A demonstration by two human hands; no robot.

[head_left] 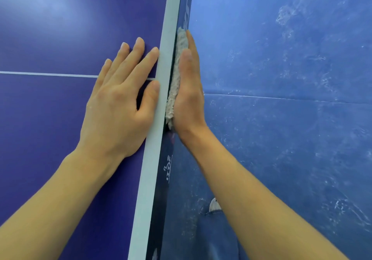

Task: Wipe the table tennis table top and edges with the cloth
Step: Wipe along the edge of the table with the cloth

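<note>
The right hand [188, 90], fingers straight, presses the cloth [177, 72] flat against the worktop's side edge [161, 179]; the left hand [118, 100] rests open on top. Edge-wiping appears underway; next, probably sliding along.

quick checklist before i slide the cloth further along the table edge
1. cloth sits between right hand and the table's side edge: ok
2. right hand's fingers straight, pressing flat: ok
3. left hand flat on the table top, bracing: ok
4. cloth reaches the edge's lower rim: cannot tell, hidden
5. cloth's wiping face clean: cannot tell, it faces the edge
</note>
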